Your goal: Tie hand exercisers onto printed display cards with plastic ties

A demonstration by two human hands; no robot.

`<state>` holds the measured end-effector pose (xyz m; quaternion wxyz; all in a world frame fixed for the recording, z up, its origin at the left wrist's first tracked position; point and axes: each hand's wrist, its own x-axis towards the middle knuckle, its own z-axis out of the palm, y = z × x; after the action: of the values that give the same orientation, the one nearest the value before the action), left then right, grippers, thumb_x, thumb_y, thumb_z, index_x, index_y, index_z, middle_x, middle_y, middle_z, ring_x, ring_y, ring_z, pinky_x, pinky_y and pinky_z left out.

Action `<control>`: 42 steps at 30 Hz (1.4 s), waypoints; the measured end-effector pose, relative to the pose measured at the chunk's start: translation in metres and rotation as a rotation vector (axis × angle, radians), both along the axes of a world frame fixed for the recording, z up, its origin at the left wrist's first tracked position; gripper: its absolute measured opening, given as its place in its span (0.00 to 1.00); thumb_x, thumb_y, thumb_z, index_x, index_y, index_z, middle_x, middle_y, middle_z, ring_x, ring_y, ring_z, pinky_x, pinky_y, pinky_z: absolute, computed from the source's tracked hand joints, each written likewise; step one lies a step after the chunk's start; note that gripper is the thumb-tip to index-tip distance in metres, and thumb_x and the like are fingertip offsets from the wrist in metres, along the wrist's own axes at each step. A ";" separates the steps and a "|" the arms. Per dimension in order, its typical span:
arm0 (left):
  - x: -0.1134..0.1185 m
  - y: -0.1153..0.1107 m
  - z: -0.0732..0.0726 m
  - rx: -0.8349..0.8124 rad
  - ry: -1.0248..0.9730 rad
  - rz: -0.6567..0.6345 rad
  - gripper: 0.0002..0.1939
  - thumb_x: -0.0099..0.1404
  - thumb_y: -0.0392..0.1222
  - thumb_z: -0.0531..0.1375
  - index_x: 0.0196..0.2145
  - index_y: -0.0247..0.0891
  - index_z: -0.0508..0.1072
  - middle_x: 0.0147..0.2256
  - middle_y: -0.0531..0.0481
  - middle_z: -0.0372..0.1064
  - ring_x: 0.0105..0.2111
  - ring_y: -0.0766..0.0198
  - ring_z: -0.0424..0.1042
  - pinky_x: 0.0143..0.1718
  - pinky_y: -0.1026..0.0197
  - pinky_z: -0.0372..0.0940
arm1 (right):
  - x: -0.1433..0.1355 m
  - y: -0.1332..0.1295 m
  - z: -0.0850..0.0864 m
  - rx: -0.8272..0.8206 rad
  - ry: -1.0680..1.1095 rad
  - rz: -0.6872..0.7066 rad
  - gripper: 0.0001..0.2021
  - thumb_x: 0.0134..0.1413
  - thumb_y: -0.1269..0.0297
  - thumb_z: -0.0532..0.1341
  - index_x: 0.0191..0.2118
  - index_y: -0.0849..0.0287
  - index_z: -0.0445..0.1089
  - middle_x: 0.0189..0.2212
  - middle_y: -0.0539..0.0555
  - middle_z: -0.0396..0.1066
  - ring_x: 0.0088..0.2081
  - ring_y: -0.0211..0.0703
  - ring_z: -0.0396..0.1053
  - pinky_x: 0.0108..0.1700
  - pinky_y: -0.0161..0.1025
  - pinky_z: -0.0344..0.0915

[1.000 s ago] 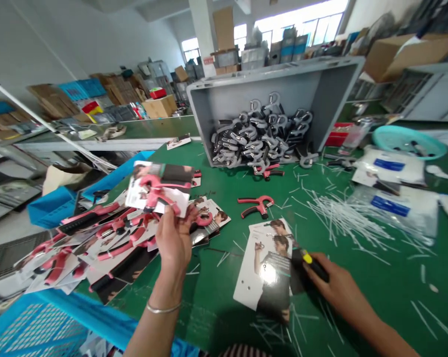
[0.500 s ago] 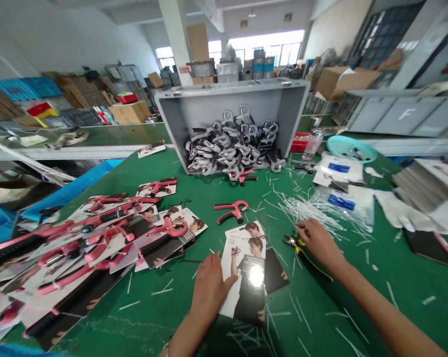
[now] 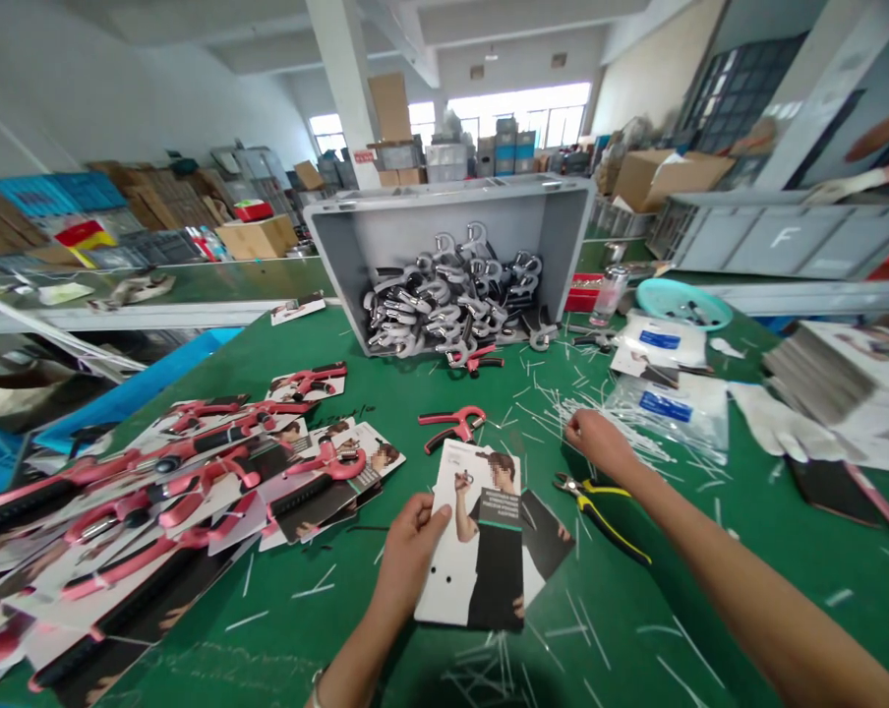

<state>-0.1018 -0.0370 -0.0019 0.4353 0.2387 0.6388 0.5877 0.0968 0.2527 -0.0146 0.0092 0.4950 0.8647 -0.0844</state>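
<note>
left hand [image 3: 413, 547] holding card [image 3: 481, 551], right hand [image 3: 598, 439] apart

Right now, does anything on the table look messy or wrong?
Yes: thin white strips are strewn across the green table beyond their pile, looking spilled. One pink tool also lies beside gray tools by the gray bin, an odd color there.

Round turq. plastic dish [image 3: 681, 286] nr. grey plastic crate [image 3: 754, 246] marked "F"; open brown cardboard box [image 3: 636, 183] behind crate. L bkgd: red box [image 3: 254, 210] atop tan cardboard carton [image 3: 259, 239].

Head-worn view, forward-down over green bench [image 3: 383, 393]
</note>
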 end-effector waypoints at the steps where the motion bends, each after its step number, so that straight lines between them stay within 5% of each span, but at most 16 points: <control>1: -0.001 0.000 -0.002 0.009 -0.022 0.009 0.17 0.59 0.54 0.63 0.36 0.38 0.69 0.29 0.51 0.76 0.24 0.64 0.71 0.26 0.65 0.62 | 0.001 0.001 0.000 0.002 0.004 0.007 0.13 0.65 0.65 0.52 0.43 0.63 0.72 0.43 0.62 0.73 0.43 0.47 0.72 0.41 0.37 0.62; 5: -0.002 0.000 -0.025 -0.015 0.065 0.021 0.17 0.61 0.55 0.62 0.36 0.38 0.69 0.29 0.50 0.77 0.24 0.62 0.72 0.25 0.64 0.63 | -0.003 0.004 -0.005 -0.027 -0.028 0.020 0.09 0.62 0.64 0.57 0.40 0.62 0.73 0.42 0.61 0.74 0.41 0.48 0.72 0.38 0.38 0.63; 10: 0.002 -0.004 -0.046 0.015 0.251 0.010 0.17 0.64 0.54 0.58 0.40 0.38 0.72 0.38 0.45 0.77 0.36 0.56 0.75 0.36 0.59 0.67 | -0.014 0.003 -0.010 -0.043 -0.066 0.059 0.08 0.62 0.64 0.58 0.38 0.64 0.72 0.38 0.57 0.74 0.38 0.43 0.72 0.39 0.39 0.65; 21: 0.002 -0.007 -0.046 0.050 0.254 -0.014 0.15 0.65 0.52 0.58 0.41 0.38 0.72 0.42 0.44 0.77 0.38 0.56 0.76 0.37 0.60 0.67 | -0.013 -0.001 -0.004 0.003 -0.141 0.033 0.10 0.63 0.66 0.56 0.42 0.67 0.71 0.44 0.67 0.71 0.42 0.53 0.73 0.37 0.41 0.64; 33: 0.004 -0.007 -0.044 0.073 0.231 -0.010 0.14 0.66 0.52 0.58 0.42 0.39 0.72 0.41 0.45 0.78 0.38 0.55 0.77 0.38 0.59 0.68 | -0.021 -0.006 -0.005 0.028 -0.140 0.106 0.10 0.64 0.65 0.57 0.45 0.65 0.69 0.46 0.65 0.70 0.44 0.51 0.72 0.39 0.40 0.65; 39: 0.003 -0.007 -0.047 0.095 0.242 -0.011 0.13 0.67 0.49 0.57 0.42 0.39 0.71 0.41 0.45 0.78 0.40 0.55 0.77 0.42 0.58 0.68 | -0.028 0.002 -0.006 -0.036 -0.091 0.137 0.08 0.63 0.63 0.61 0.40 0.64 0.71 0.38 0.54 0.72 0.37 0.42 0.71 0.41 0.43 0.69; 42: 0.004 -0.007 -0.048 0.108 0.217 0.013 0.13 0.66 0.50 0.58 0.42 0.39 0.72 0.42 0.45 0.78 0.41 0.55 0.77 0.42 0.58 0.68 | -0.035 -0.004 -0.001 -0.015 0.027 0.157 0.05 0.60 0.67 0.62 0.37 0.64 0.70 0.39 0.57 0.72 0.37 0.43 0.72 0.41 0.41 0.68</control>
<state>-0.0977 -0.0438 -0.0504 0.3464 0.3197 0.6513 0.5947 0.0617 0.2484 -0.0152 0.0079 0.4245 0.9003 -0.0965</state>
